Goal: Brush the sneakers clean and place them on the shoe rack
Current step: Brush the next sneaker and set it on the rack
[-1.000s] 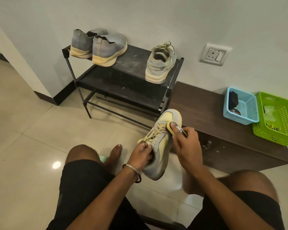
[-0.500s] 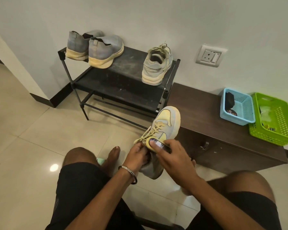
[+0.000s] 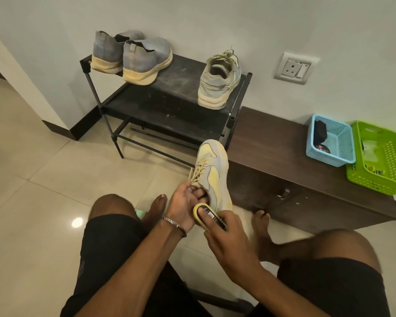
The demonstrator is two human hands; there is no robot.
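Your right hand (image 3: 229, 243) grips the brush (image 3: 207, 217) against the heel side of the sneaker (image 3: 213, 177). Your left hand (image 3: 185, 202) holds that sneaker by its opening, toe pointing away, above the floor. Beyond, the rack (image 3: 169, 104) carries its mate (image 3: 218, 83) and a grey pair (image 3: 133, 56). Two baskets (image 3: 329, 140) sit on the worktop (image 3: 272, 143) to the right.

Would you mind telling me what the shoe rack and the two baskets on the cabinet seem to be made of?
The shoe rack looks like thin black metal tubing with dark matte shelves, dusty and scuffed. The blue basket and the green basket look like moulded plastic, judging by their perforated lattice walls and bright, even colour.
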